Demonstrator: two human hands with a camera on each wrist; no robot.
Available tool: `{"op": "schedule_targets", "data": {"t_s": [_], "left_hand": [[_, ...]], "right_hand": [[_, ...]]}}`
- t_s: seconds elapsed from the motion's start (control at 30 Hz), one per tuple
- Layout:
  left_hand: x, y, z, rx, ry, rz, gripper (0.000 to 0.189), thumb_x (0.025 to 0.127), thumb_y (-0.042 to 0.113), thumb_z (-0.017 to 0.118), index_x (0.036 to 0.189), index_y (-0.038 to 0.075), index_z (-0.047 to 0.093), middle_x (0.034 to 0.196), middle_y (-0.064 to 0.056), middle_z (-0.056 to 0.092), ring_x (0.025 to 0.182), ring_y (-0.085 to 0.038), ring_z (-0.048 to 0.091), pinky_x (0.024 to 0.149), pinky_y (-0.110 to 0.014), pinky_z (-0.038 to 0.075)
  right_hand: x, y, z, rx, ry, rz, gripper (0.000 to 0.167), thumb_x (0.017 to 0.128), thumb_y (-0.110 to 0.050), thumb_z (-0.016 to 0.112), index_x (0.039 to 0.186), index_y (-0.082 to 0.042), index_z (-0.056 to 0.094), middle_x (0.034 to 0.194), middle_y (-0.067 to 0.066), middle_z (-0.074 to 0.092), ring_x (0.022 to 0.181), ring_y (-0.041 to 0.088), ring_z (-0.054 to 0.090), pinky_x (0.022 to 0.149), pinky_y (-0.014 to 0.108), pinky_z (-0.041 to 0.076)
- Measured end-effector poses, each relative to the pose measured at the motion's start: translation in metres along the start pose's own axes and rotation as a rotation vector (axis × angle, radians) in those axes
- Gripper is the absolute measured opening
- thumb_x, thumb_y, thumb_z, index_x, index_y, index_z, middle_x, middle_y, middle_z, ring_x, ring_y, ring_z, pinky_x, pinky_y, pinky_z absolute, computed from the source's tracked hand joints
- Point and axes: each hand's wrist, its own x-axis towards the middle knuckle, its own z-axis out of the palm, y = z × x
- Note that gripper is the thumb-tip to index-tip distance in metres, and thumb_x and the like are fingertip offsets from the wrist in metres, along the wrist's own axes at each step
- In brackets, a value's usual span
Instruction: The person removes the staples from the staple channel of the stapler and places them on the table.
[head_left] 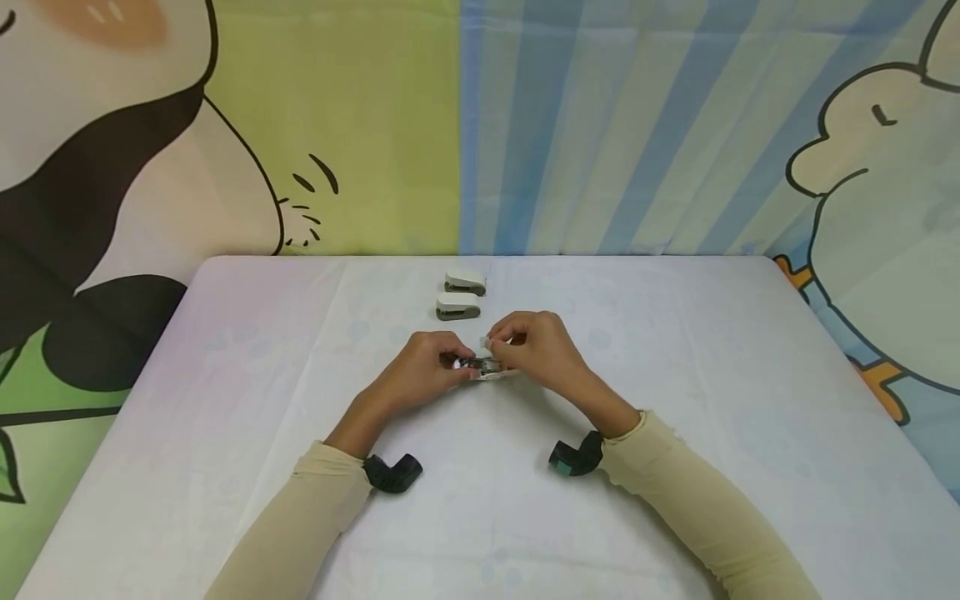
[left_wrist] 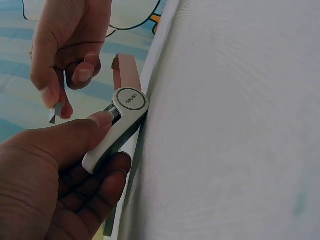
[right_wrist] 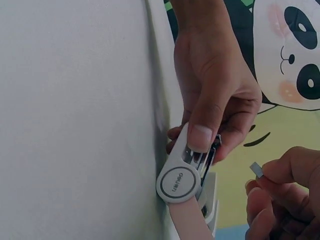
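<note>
Currently, left hand: grip pinches an opened stapler
Right hand: grip pinches small grey strip near stapler
Bench: two closed staplers beyond hands

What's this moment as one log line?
left hand: holds open white-and-pink plastic stapler | right hand: pinches small grey metal staple strip | white table: two white-and-grey staplers beyond hands
</note>
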Motion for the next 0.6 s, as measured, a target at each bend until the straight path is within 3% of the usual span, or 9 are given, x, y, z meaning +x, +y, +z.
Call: {"op": "schedule_targets", "data": {"t_s": [0.27, 0.4, 0.6], "left_hand": [[-0.001, -0.003, -0.001, -0.007, -0.015, -0.029, 0.016, 0.080, 0.010, 0.080, 0.095, 0.005, 0.075, 0.085, 0.002, 0.067, 0.073, -0.010, 0.058, 0.064, -0.026, 0.049], [-0.001, -0.003, -0.001, -0.008, -0.018, -0.046, 0.016, 0.081, 0.011, 0.080, 0.095, 0.006, 0.075, 0.085, 0.002, 0.067, 0.073, -0.010, 0.058, 0.065, -0.026, 0.049], [0.000, -0.002, -0.001, -0.022, -0.019, -0.061, 0.015, 0.081, 0.011, 0.080, 0.095, 0.006, 0.076, 0.085, 0.003, 0.067, 0.074, -0.010, 0.058, 0.065, -0.027, 0.049]], "right_hand": [[0.003, 0.003, -0.007, 0.014, 0.065, 0.005, 0.016, 0.087, -0.003, 0.068, 0.072, -0.001, 0.072, 0.096, 0.000, 0.071, 0.068, 0.010, 0.065, 0.061, 0.030, 0.051], [0.004, 0.006, -0.009, 0.007, 0.100, -0.016, 0.017, 0.087, -0.001, 0.068, 0.070, 0.000, 0.072, 0.091, 0.000, 0.071, 0.069, 0.010, 0.064, 0.060, 0.029, 0.051], [0.005, 0.010, -0.013, 0.031, 0.105, 0.015, 0.015, 0.088, -0.005, 0.068, 0.076, 0.002, 0.073, 0.091, 0.003, 0.070, 0.061, 0.014, 0.064, 0.054, 0.029, 0.049]]}}
